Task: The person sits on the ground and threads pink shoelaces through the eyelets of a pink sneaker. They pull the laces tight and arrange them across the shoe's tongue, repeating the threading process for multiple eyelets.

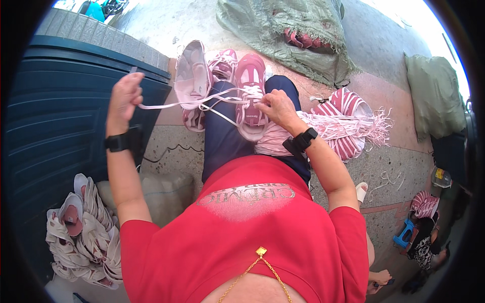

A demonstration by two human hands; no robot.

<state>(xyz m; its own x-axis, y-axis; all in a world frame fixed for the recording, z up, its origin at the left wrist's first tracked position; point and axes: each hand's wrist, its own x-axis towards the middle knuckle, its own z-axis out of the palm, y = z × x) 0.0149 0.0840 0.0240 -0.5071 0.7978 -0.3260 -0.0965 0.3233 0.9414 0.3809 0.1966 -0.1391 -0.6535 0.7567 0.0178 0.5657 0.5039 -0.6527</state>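
A pink and white sneaker [250, 76] rests on my lap, its toe pointing away from me. My left hand [126, 96] is raised to the left, closed on a pale shoelace [172, 105] that stretches taut across from the sneaker. A small grey tip shows above that fist; I cannot tell what it belongs to. At the sneaker's right side my right hand [279, 107] is closed, fingertips pinched at the lacing; whatever is between them is too small to make out. A light-coloured shoe upper [193, 73] stands left of the sneaker, with another pink sneaker [223, 63] behind.
A bundle of pale pink laces [338, 129] lies by my right thigh over striped pink pieces [348, 103]. Ahead is a green woven sack [298, 45]; another sack [434, 96] stands far right. White shoe uppers [83, 232] are piled lower left, beside a dark blue panel [76, 111].
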